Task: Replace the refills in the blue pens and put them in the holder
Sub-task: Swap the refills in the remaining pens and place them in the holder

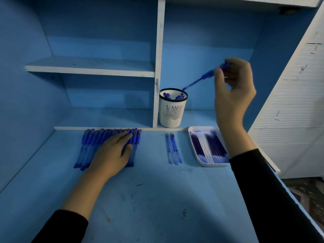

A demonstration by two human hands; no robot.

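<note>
My right hand (234, 92) pinches a blue pen (201, 79) by its upper end, up in the air to the right of the white slotted holder (172, 113). The pen slants down-left, its tip just above the holder's black rim. A few blue pens stand inside the holder. My left hand (114, 151) lies flat with straight fingers on a row of several blue pens (89, 146) laid side by side on the desk. Three loose refills (172, 149) lie between that row and a white tray (206, 163) holding several refills.
The blue desk (157, 199) backs onto a shelf unit with a white vertical divider (158, 67) and a white shelf (91, 69) at left. A white ribbed panel (289, 102) stands at right. The desk's right edge drops off near my right sleeve.
</note>
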